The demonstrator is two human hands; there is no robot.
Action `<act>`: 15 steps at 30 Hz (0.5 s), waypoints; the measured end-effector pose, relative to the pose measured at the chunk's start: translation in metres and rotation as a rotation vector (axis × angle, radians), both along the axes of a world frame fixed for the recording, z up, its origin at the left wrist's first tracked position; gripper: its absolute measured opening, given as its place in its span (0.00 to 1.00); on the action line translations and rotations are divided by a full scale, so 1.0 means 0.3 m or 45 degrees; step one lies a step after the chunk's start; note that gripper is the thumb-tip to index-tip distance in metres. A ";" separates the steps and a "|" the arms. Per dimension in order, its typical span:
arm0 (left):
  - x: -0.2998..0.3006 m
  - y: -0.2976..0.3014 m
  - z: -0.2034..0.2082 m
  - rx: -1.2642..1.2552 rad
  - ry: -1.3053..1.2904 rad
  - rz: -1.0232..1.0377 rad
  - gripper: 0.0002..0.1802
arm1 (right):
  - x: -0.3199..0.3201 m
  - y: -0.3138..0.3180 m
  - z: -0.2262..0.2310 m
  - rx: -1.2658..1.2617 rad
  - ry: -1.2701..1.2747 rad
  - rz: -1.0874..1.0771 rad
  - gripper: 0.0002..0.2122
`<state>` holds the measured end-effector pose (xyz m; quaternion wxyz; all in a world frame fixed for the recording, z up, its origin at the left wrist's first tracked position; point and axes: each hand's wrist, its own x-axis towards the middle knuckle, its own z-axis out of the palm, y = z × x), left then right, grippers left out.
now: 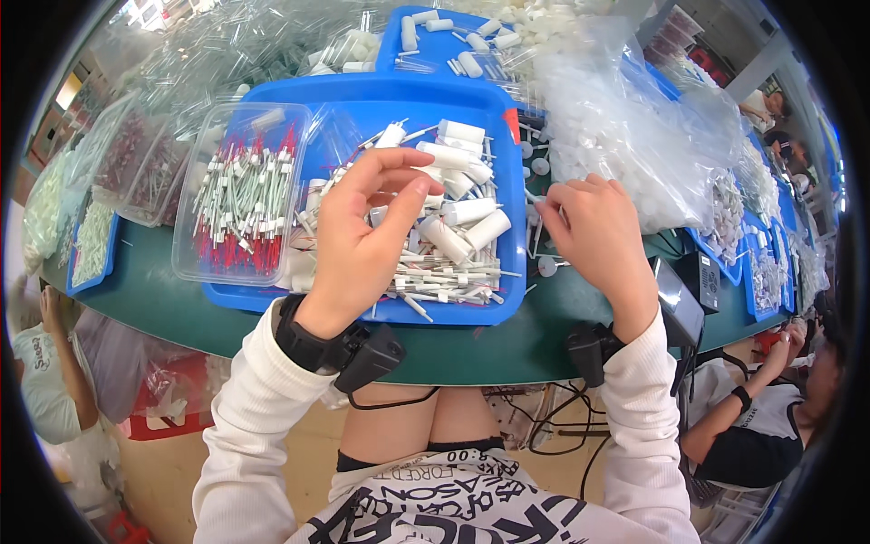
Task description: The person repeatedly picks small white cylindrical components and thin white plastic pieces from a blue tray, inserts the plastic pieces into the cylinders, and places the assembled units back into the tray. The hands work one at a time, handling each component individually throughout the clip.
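Note:
My left hand [367,227] hovers over the blue tray [362,88], its thumb and fingers curved and apart, with nothing visible between them. Beside its fingertips lie white cylinders [467,210], heaped on thin white sticks with small collars [439,288]. My right hand [594,231] is just past the tray's right edge with its fingers curled in. Its thumb and fingertips are close together near small white discs on stems [546,266]; whatever they may pinch is too small to make out.
A clear plastic box [188,231] of red-ended white sticks overlaps the tray's left side. A large clear bag of white parts [625,136] lies at the right. Clear tubes [245,41] are piled behind. Black devices [698,281] stand right; a person [761,422] sits there.

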<state>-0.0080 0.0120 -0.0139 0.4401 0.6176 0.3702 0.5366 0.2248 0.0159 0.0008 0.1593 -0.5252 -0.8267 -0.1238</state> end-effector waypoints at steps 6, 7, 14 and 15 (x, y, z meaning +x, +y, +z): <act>-0.003 -0.005 -0.008 -0.158 -0.074 -0.100 0.13 | -0.035 -0.097 0.160 0.115 0.243 -0.260 0.08; 0.003 0.001 -0.011 -0.134 -0.112 -0.104 0.13 | -0.053 -0.097 0.172 0.108 0.387 -0.103 0.07; -0.009 0.037 0.068 -0.359 -0.462 -0.294 0.17 | -0.182 -0.001 0.199 -0.320 0.599 0.390 0.06; -0.012 0.057 0.056 -0.322 -0.486 -0.255 0.15 | -0.170 0.045 0.210 -0.354 0.497 0.384 0.09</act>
